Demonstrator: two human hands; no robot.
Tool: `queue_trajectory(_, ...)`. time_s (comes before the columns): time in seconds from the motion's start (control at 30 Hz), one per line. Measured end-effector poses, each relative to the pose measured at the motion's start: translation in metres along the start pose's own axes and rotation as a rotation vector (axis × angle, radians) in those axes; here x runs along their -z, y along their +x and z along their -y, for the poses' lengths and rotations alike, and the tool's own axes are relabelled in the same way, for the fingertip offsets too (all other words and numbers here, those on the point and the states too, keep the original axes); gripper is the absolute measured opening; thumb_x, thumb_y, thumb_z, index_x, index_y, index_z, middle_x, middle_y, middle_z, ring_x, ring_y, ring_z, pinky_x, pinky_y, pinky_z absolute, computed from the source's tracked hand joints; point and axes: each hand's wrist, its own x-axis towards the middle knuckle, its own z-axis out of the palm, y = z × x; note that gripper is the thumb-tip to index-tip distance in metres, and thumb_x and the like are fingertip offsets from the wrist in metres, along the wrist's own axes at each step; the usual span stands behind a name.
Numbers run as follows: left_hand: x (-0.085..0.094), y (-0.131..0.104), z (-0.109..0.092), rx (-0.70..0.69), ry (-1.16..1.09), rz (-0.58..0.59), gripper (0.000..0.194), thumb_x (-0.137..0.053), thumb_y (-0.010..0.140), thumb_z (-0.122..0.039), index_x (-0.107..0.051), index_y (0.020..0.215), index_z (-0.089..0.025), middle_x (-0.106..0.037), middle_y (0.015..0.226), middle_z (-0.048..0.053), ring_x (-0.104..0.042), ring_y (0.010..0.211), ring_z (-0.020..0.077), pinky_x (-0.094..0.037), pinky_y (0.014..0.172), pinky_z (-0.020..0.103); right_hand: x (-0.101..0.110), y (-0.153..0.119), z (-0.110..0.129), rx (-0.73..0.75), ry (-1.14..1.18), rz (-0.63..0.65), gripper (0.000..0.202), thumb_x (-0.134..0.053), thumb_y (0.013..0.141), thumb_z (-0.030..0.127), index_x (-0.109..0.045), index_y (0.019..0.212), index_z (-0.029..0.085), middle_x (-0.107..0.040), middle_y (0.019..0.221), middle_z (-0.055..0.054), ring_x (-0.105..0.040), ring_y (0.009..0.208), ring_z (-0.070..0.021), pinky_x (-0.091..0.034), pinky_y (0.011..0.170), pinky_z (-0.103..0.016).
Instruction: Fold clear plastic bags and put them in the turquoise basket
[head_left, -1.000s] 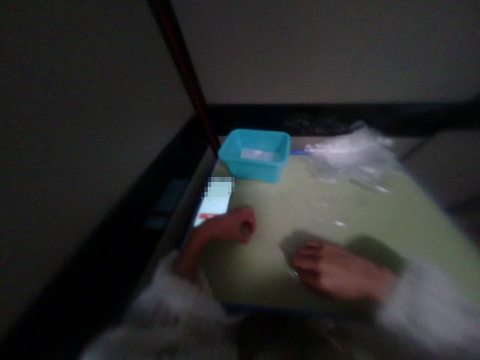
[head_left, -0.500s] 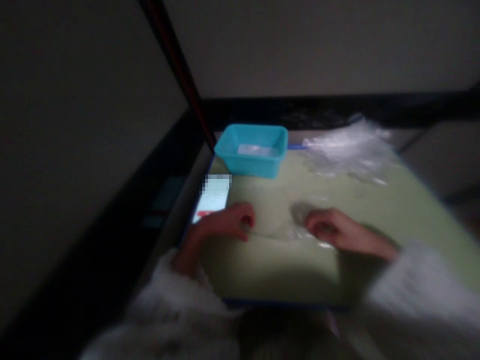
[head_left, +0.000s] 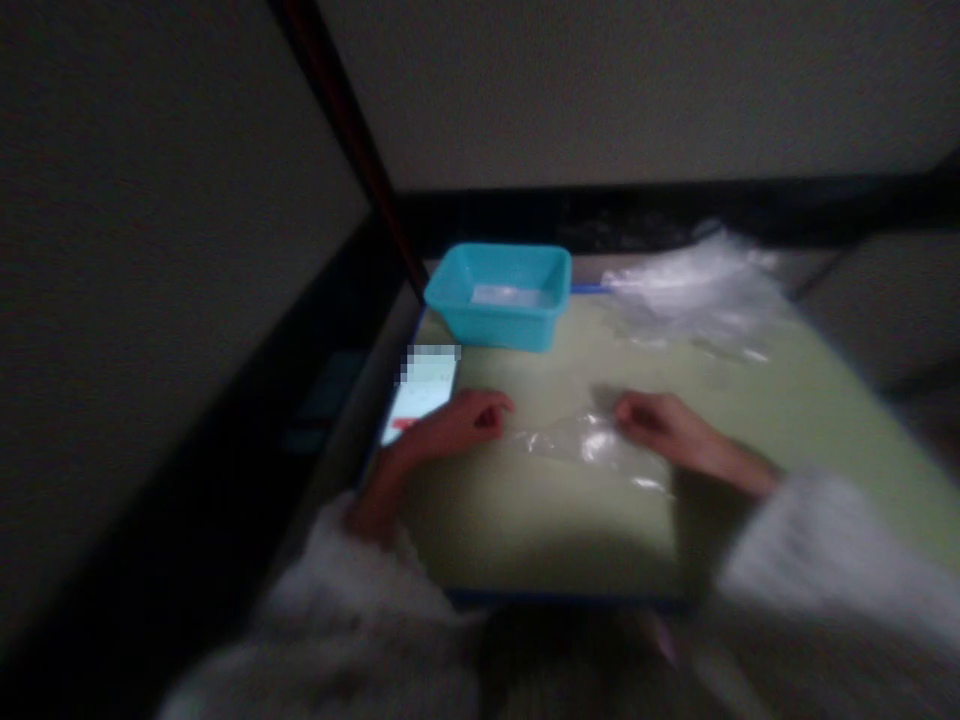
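So I'm standing here in this pretty dim room, watching someone in fuzzy pale sleeves [head_left: 806, 545] work at a yellowish-green table [head_left: 555, 540] with blue edging. Easiest landmark is the turquoise tub [head_left: 501, 325] near the far edge, so I'll go by that. It's got something flat and whitish [head_left: 510, 296] in the bottom.

The clear plastic piece [head_left: 592, 445] lies on the person's side of the tub, a bit to the right of it. It's crinkly and shiny, and it spans most of the space between the two hands.

Left hand [head_left: 480, 415] is nearly straight down from the tub on the near side, fingers curled in with a small gap. The left end of the plastic comes right up to the fingertips, but it's too blurry to tell if they're gripping it.

Right hand [head_left: 652, 425] is nearer than the tub and off to its right, fingers bent in narrow. The plastic is right beside those fingertips too, mostly left of the hand and a little below. Can't honestly tell if it's pinched.

Also a lit phone [head_left: 426, 385] just in front of the tub's left side, plus a heap of clear plastic [head_left: 705, 290] to its right.
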Motion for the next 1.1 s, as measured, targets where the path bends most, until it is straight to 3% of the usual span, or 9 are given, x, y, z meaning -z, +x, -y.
queue_trajectory(0.23,-0.004,0.004,0.000,-0.011,0.129,-0.060,0.030,-0.057,0.074,-0.013,-0.058,0.104,-0.013,-0.058,0.080,0.001,-0.054,0.072,0.0138,-0.041,0.066,0.024,-0.002,0.000,0.006,0.016,-0.063,-0.074,0.015,-0.049,0.084,0.029,-0.051,0.073,0.018,-0.055,0.065,0.000,-0.051,0.057,-0.0130,-0.042,0.053,-0.025)
queue_trajectory(0.33,-0.004,0.003,-0.002,-0.076,0.165,-0.143,0.030,-0.059,0.073,-0.012,-0.058,0.103,-0.015,-0.057,0.095,0.004,-0.053,0.079,0.0142,-0.042,0.071,0.026,-0.002,-0.001,0.011,0.152,-0.170,-0.144,0.014,-0.047,0.086,0.024,-0.055,0.076,0.017,-0.058,0.069,-0.003,-0.054,0.061,-0.0143,-0.045,0.056,-0.026)
queue_trajectory(0.43,-0.003,0.002,-0.012,-0.145,0.058,-0.107,0.022,-0.057,0.078,-0.015,-0.061,0.100,-0.015,-0.058,0.098,0.005,-0.054,0.079,0.0136,-0.044,0.073,0.026,-0.006,-0.004,0.016,0.449,-0.262,-0.024,0.019,-0.042,0.090,0.020,-0.061,0.092,0.016,-0.065,0.089,-0.009,-0.061,0.082,-0.0186,-0.050,0.073,-0.032)
queue_trajectory(0.57,-0.006,0.002,-0.032,-0.278,-0.133,0.123,0.017,-0.053,0.085,-0.022,-0.065,0.095,-0.013,-0.065,0.097,0.007,-0.059,0.090,0.0168,-0.044,0.081,0.028,-0.015,-0.007,0.018,0.709,-0.405,0.211,0.027,-0.039,0.092,0.017,-0.060,0.109,0.012,-0.064,0.112,-0.014,-0.057,0.107,-0.0218,-0.047,0.091,-0.041)
queue_trajectory(0.7,-0.016,0.004,-0.043,-0.277,-0.220,0.232,0.017,-0.053,0.085,-0.023,-0.067,0.094,-0.017,-0.068,0.100,0.005,-0.060,0.098,0.0181,-0.043,0.088,0.029,-0.022,-0.007,0.017,0.749,-0.474,0.267,0.030,-0.036,0.092,0.013,-0.060,0.111,0.010,-0.065,0.115,-0.014,-0.059,0.108,-0.0210,-0.048,0.093,-0.041)
queue_trajectory(0.87,-0.025,0.009,-0.039,-0.241,-0.271,0.274,0.020,-0.052,0.086,-0.022,-0.066,0.100,-0.018,-0.068,0.105,0.005,-0.060,0.101,0.0183,-0.043,0.089,0.030,-0.021,-0.006,0.014,0.734,-0.484,0.262,0.030,-0.038,0.092,0.013,-0.060,0.112,0.010,-0.066,0.113,-0.014,-0.060,0.108,-0.0210,-0.048,0.095,-0.040)
queue_trajectory(1.1,-0.015,0.008,-0.029,-0.223,-0.298,0.298,0.022,-0.053,0.084,-0.020,-0.064,0.102,-0.013,-0.067,0.105,0.008,-0.061,0.097,0.0184,-0.045,0.085,0.029,-0.021,-0.007,0.013,0.724,-0.478,0.258,0.030,-0.041,0.091,0.014,-0.059,0.114,0.013,-0.065,0.116,-0.012,-0.059,0.109,-0.0204,-0.048,0.094,-0.041)
